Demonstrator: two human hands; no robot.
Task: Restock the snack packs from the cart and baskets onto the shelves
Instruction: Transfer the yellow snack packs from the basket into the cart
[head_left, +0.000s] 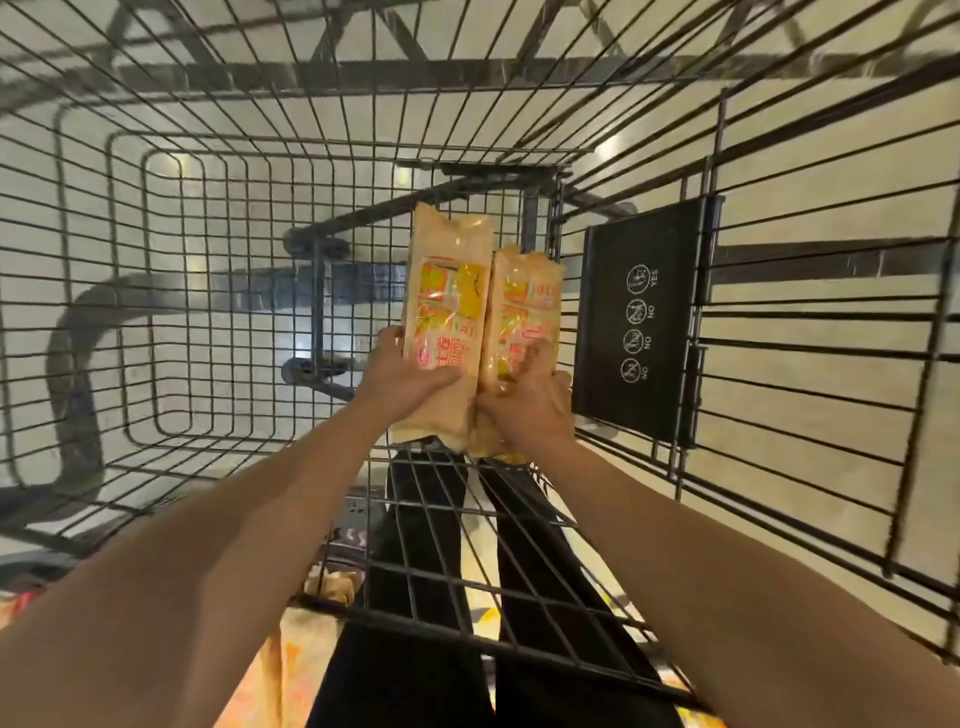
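Head view. Both my arms reach down into the wire cart (218, 291). Two snack packs lie side by side at my hands, touching along their long edges.

My left hand (402, 379) grips the left snack pack (448, 317) near its lower end, thumb laid across the printed face, fingers curled round the far edge. My right hand (530, 400) grips the right snack pack (524, 312) low down as well, fingers curled over its face. Neither hand is slack; each has one pack.

Key relation: each pack's long axis runs straight away from its hand, toward the far end of the cart. The free upper ends stand beyond my fingertips. Each hand is nearest its own pack, so no crossing over seems needed.

The black child-seat flap (644, 322) hangs just beside my right hand, on its outer side, close to the right pack's edge. Whether the packs rest on the cart floor or are clear of it, I cannot tell.

Judgement: both packs are ready to come up and out together. No shelf is visible in this view.
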